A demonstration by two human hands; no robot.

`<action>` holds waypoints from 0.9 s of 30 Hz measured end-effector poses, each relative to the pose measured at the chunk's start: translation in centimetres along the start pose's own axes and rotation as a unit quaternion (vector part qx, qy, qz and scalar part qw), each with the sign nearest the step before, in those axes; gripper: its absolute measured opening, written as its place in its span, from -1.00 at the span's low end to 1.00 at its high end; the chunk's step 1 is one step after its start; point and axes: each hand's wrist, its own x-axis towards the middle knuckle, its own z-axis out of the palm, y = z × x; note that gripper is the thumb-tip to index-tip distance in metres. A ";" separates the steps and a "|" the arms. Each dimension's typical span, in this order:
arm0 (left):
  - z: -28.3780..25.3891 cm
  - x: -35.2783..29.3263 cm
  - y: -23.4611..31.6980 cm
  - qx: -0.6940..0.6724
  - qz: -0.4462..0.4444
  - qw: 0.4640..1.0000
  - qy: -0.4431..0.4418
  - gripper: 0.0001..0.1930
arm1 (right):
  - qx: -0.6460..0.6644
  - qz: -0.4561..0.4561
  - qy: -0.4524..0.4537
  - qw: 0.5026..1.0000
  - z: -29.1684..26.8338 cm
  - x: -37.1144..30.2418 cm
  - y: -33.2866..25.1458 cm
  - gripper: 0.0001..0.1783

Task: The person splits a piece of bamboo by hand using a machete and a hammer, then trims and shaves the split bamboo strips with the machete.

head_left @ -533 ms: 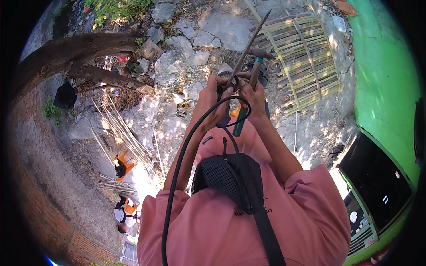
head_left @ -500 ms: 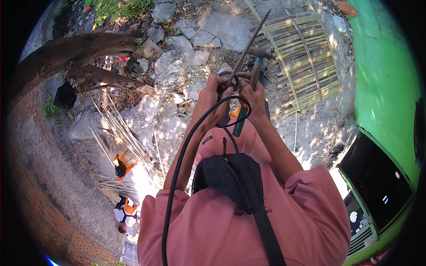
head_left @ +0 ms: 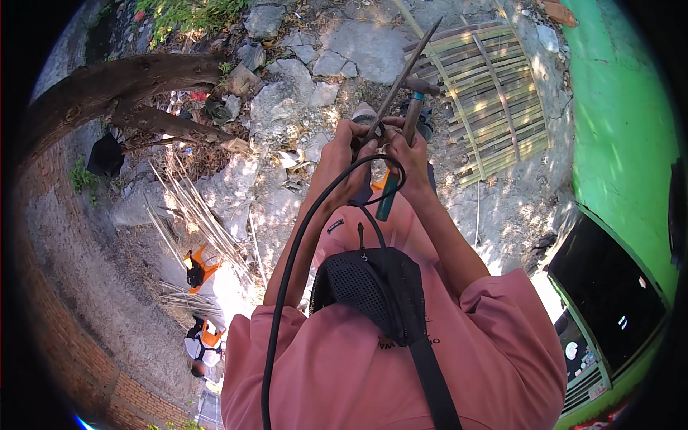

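Close together in front of my body, my left hand (head_left: 341, 159) and my right hand (head_left: 410, 156) are both closed, fingertips almost meeting. A long, dark, tapered blade-like piece (head_left: 401, 75) rises from my left fingers toward the upper right, its point farthest from me. What joins to its lower end is hidden by my fingers. In my right hand is a hammer (head_left: 415, 107), its metal head up and its green grip hanging below my palm. A black cable (head_left: 290, 251) loops across the front of both hands.
A bamboo slat panel (head_left: 494, 100) lies on broken stony ground at the far right, before a green wall (head_left: 620, 107). A tree trunk (head_left: 129, 86) and thin bamboo sticks (head_left: 201, 215) are at left. A black pouch (head_left: 369, 294) hangs on my chest. Another person (head_left: 203, 347) is at lower left.
Very little differs. The tip of the blade-like piece has shifted slightly right and down; both hands keep their grip in the same place.
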 end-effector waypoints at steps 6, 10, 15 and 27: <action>-0.6 0.5 1.8 0.006 -0.031 1.000 -0.004 -0.77 | -0.003 -0.009 -0.014 1.000 -0.1 0.5 0.1 -0.67; -1.3 0.7 1.3 0.075 -0.071 0.995 -0.003 -0.75 | -0.005 -0.010 -0.004 1.000 -0.3 0.3 0.3 -0.64; -1.2 0.1 1.8 0.133 -0.014 0.990 0.051 -0.75 | -0.015 -0.007 0.000 1.000 0.4 0.5 -0.1 -0.64; 0.5 -1.6 0.8 0.198 0.046 0.975 0.093 -0.60 | -0.022 -0.036 0.002 0.999 0.9 1.3 0.2 -0.67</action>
